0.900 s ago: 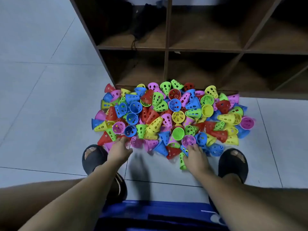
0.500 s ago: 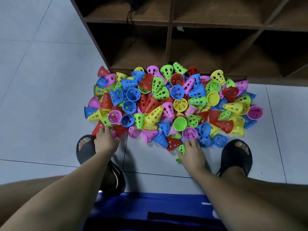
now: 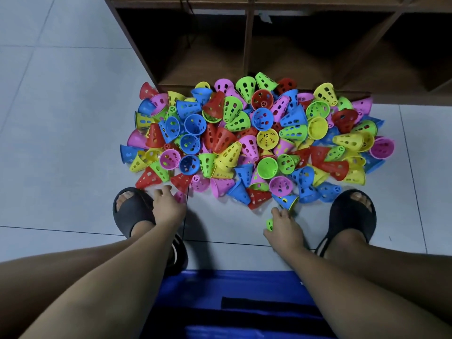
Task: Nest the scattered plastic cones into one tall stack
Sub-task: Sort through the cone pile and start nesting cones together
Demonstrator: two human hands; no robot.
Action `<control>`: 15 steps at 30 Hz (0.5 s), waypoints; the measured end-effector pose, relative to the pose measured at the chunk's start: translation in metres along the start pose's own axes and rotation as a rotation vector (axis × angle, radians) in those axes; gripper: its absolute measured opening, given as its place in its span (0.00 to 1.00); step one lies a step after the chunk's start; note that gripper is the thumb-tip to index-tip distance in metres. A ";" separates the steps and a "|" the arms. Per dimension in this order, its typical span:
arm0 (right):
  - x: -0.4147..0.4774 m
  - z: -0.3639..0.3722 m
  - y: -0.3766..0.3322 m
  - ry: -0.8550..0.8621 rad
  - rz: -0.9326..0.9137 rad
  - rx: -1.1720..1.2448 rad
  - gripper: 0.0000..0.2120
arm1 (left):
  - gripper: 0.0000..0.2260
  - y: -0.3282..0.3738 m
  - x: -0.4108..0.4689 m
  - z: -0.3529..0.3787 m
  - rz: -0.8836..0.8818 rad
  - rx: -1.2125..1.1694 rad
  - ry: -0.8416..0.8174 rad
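Pale grey tiled floor [image 3: 61, 143] carries a loose pile of cones [image 3: 256, 138]: perforated plastic in red, blue, yellow, green and pink, some on their sides, some mouth-up, heaped against the foot of a dark wooden shelf unit [image 3: 247, 45]. At the pile's near edge the right hand [image 3: 285, 227] is curled over a green cone [image 3: 269, 223], which peeks out on its thumb side; its fingertips lie just beside a blue cone [image 3: 286, 201]. At the near-left edge the left hand [image 3: 168, 209] has its fingers bent toward the floor, with a pink cone [image 3: 180, 196] just beside it; whether it grips that cone cannot be told. Outside each hand stands a foot in a black slipper, the left slipper [image 3: 132, 211] and the right slipper [image 3: 352, 216]. Blue fabric [image 3: 232, 302] fills the bottom between the forearms.
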State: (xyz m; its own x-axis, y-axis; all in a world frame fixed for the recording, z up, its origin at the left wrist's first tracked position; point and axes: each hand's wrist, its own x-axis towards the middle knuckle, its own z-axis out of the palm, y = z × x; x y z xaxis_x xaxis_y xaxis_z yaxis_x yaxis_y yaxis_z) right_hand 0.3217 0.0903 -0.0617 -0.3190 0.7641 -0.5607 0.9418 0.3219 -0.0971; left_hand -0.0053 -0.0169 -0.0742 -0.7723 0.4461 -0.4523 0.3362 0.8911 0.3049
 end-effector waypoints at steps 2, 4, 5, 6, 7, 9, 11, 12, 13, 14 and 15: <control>0.002 -0.001 0.000 -0.035 0.022 0.038 0.23 | 0.28 0.003 -0.007 0.001 -0.031 0.057 -0.094; 0.004 -0.003 -0.002 -0.066 0.055 0.142 0.25 | 0.28 0.008 -0.015 0.001 -0.048 0.119 -0.191; 0.005 -0.005 -0.004 -0.078 0.054 0.209 0.26 | 0.27 0.012 -0.020 0.000 -0.057 0.129 -0.233; 0.005 -0.008 -0.007 -0.086 0.033 0.283 0.26 | 0.26 0.015 -0.024 0.000 -0.064 0.112 -0.265; 0.005 -0.013 -0.011 -0.094 0.003 0.356 0.26 | 0.25 0.021 -0.030 0.000 -0.068 0.071 -0.301; 0.005 -0.022 -0.022 -0.074 -0.053 0.475 0.23 | 0.25 0.033 -0.040 0.004 -0.026 -0.007 -0.355; 0.005 -0.032 -0.033 -0.011 -0.084 0.544 0.22 | 0.24 0.046 -0.051 0.010 0.049 -0.059 -0.381; 0.006 -0.037 -0.039 0.025 -0.099 0.564 0.22 | 0.22 0.052 -0.057 0.013 0.086 -0.089 -0.389; 0.007 -0.041 -0.044 0.060 -0.111 0.578 0.21 | 0.19 0.058 -0.063 0.016 0.120 -0.116 -0.395; 0.007 -0.046 -0.048 0.100 -0.123 0.590 0.20 | 0.17 0.062 -0.069 0.020 0.158 -0.149 -0.394; 0.007 -0.049 -0.050 0.144 -0.135 0.600 0.19 | 0.15 0.066 -0.074 0.024 0.188 -0.176 -0.387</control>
State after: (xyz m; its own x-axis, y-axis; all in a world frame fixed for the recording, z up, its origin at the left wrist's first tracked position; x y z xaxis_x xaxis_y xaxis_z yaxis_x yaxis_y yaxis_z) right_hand 0.2671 0.1069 -0.0199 -0.4106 0.8200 -0.3989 0.7746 0.0829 -0.6270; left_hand 0.0871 0.0112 -0.0403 -0.4371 0.6267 -0.6451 0.3286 0.7789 0.5341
